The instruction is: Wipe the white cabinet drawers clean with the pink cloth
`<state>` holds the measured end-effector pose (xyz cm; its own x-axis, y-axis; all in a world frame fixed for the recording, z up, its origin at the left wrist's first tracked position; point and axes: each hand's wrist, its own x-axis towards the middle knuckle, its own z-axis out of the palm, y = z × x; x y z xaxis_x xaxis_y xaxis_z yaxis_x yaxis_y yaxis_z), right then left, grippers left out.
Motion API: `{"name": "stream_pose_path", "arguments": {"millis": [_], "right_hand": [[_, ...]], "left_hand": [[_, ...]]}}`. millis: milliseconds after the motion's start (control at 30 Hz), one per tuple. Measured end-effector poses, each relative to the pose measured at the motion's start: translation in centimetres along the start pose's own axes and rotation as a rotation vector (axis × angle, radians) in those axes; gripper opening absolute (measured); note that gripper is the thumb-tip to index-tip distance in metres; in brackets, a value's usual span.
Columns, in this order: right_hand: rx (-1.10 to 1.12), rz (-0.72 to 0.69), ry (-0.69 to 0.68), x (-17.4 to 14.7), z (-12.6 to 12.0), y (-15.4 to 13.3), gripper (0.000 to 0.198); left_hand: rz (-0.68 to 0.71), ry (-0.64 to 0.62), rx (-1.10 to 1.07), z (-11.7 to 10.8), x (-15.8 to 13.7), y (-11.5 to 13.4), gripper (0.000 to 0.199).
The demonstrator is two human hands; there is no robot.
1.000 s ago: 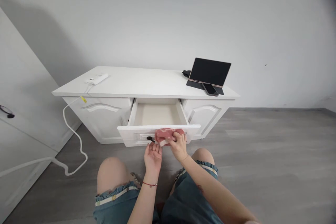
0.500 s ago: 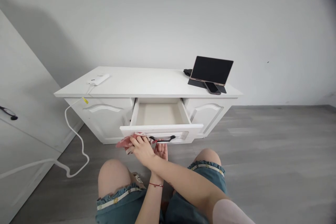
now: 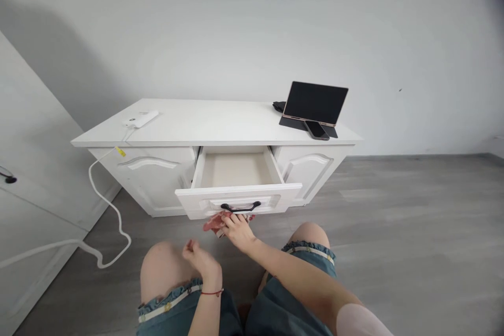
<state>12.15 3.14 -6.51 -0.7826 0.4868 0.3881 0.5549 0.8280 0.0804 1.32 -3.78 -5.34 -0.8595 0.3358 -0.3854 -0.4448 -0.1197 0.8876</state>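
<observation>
My right hand (image 3: 238, 232) is closed on a red and white patterned cloth (image 3: 214, 222), just below the black handle (image 3: 241, 207) of a white drawer (image 3: 275, 200). Part of the cloth hangs to the left of the fingers, and a bit shows on their right. The drawer stands pulled out, and its bare bottom shows. Over my left knee, apart from the drawer and the cloth, my left hand (image 3: 202, 261) has its fingers curled in, with nothing seen in them.
On the white cabinet (image 3: 205, 121) top stand a tablet (image 3: 316, 103) on its cover, a phone (image 3: 316, 130) and a dark item behind them. A white power strip (image 3: 142, 118) lies at the left; its cord (image 3: 114, 205) hangs to the floor. A white wardrobe (image 3: 31, 131) borders the left side.
My left hand has left the handle area and drawn back toward my left knee. My right hand has moved right with the cloth, from the drawer front's left part to below the handle.
</observation>
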Motion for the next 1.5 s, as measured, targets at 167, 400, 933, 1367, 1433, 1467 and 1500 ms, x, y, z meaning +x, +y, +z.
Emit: {"name": "stream_pose_path", "arguments": {"millis": [167,400,933,1367,1433,1467,1500], "right_hand": [[-0.079,0.102,0.027,-4.5,-0.6,3.6,0.015],[-0.194,0.177,0.177,-10.9,-4.1,9.7,0.012],[-0.153,0.516,0.511,-2.8,-7.1,5.5,0.015],[-0.091,0.271,0.232,-2.4,-8.8,6.2,0.015],[-0.135,0.358,0.358,-4.9,-8.8,8.1,0.013],[-0.153,0.400,0.405,-6.1,-8.8,9.1,0.015],[-0.165,0.438,0.436,-7.1,-8.8,9.9,0.017]], "left_hand": [[-0.201,-0.236,-0.114,4.7,-4.0,4.1,0.013],[-0.709,-0.465,-0.123,8.5,-8.2,5.5,0.019],[-0.611,-0.524,-0.327,7.7,-7.3,3.0,0.022],[-0.592,-0.502,-0.324,8.2,-7.0,2.7,0.019],[-0.556,-0.506,-0.269,8.3,-7.2,2.6,0.014],[-0.539,-0.508,-0.252,8.3,-7.3,2.6,0.014],[-0.519,-0.508,-0.244,8.4,-7.4,2.5,0.016]]}}
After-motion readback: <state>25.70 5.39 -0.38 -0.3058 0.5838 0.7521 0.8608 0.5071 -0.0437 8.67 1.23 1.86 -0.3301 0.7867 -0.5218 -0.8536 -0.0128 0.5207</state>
